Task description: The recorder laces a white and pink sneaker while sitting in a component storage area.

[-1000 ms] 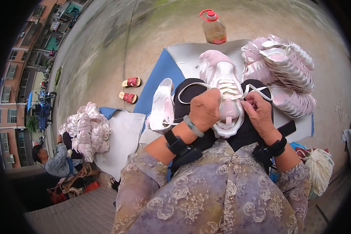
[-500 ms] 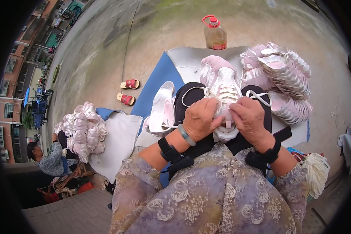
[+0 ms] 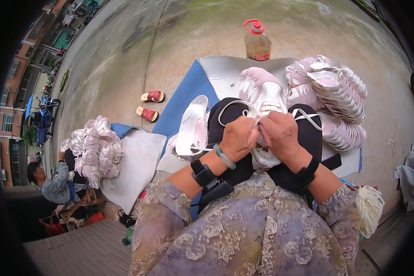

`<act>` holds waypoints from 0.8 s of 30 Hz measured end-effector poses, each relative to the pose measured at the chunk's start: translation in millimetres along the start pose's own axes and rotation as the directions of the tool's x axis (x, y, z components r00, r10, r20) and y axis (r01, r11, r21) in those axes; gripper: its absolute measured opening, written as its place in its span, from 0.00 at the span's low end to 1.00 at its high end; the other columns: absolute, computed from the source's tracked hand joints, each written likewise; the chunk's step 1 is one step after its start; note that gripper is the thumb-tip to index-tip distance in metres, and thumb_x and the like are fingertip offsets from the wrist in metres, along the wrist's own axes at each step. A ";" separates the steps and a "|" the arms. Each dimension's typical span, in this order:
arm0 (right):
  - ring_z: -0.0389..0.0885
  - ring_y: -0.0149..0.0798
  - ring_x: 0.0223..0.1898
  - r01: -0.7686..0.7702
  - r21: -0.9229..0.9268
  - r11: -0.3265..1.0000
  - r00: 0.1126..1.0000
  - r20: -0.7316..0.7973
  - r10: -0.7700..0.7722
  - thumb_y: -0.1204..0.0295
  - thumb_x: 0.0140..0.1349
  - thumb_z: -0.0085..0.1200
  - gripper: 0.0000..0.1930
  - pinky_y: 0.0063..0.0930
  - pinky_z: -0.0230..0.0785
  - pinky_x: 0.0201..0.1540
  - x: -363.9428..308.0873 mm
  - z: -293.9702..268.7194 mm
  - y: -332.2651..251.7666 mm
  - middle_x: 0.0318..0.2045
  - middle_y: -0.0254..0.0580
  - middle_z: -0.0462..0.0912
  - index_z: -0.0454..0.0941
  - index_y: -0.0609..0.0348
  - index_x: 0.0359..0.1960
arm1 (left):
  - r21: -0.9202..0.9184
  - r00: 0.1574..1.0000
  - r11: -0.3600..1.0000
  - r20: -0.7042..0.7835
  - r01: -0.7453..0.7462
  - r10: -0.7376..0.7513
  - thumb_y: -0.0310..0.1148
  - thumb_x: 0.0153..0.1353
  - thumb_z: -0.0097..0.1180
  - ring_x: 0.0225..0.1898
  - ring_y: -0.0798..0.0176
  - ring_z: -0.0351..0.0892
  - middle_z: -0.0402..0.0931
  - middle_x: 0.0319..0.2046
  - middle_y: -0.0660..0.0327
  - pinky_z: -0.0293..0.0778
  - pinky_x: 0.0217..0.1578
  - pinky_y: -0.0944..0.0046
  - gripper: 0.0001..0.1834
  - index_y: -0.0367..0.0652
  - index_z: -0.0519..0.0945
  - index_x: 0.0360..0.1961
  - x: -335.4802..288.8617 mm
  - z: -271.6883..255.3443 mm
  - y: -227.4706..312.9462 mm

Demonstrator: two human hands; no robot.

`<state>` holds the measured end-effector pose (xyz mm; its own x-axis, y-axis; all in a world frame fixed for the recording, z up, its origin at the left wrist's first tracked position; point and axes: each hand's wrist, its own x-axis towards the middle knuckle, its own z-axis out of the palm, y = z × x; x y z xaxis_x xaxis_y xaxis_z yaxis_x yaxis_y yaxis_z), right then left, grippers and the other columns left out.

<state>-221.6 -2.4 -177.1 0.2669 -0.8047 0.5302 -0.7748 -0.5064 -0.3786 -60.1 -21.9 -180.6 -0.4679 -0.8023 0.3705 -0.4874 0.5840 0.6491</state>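
Soft, even daylight falls on my left hand (image 3: 239, 136) and right hand (image 3: 281, 135), and I can't tell which side it comes from. Shadows are faint, deepest where my hands meet, and small detail there is hard to make out. The toe of the pink-and-white sneaker (image 3: 257, 85) shows pale and bright, while my black trousers (image 3: 221, 131) swallow nearly all texture. The concrete ground (image 3: 207, 30) is mid-bright, free of glare. Far left, the brick building (image 3: 19, 78) tilts, bends and turns soft; below it, a recess (image 3: 25, 216) sinks into near-black. The round fisheye view darkens to black at the corners.
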 end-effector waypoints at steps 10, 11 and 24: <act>0.69 0.43 0.26 0.064 -0.154 0.986 0.997 0.062 -0.055 0.74 0.41 0.52 0.05 0.37 0.56 0.34 -0.1 -27.5 -15.4 0.22 0.40 0.68 0.68 0.54 0.20 | -0.002 0.998 1.000 -0.059 0.014 -0.015 0.26 0.53 0.50 0.26 0.47 0.74 0.72 0.25 0.49 0.70 0.28 0.55 0.13 0.38 0.75 0.42 -0.1 5.8 11.2; 0.69 0.43 0.26 0.071 -0.169 0.983 0.995 0.086 -0.057 0.74 0.41 0.52 0.05 0.37 0.56 0.34 -5.8 -37.0 -16.1 0.21 0.40 0.67 0.68 0.54 0.20 | 0.045 1.000 0.999 -0.017 0.025 -0.024 0.26 0.53 0.50 0.26 0.47 0.74 0.72 0.25 0.49 0.71 0.29 0.56 0.13 0.38 0.75 0.42 -1.2 3.3 12.0; 0.68 0.46 0.28 -0.351 -0.094 0.932 0.899 0.247 0.363 0.78 0.42 0.54 0.07 0.37 0.57 0.34 -163.3 -128.9 55.1 0.24 0.41 0.70 0.72 0.56 0.26 | 0.014 0.990 0.995 -0.097 0.099 -0.098 0.30 0.55 0.55 0.25 0.55 0.74 0.72 0.25 0.55 0.71 0.28 0.62 0.11 0.38 0.75 0.39 1.3 -15.9 10.9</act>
<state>-381.8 141.0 -186.8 0.1001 -0.9833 0.1518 -0.8693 -0.1606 -0.4674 -54.3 -18.5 -162.5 -0.3441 -0.8637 0.3684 -0.5414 0.5030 0.6736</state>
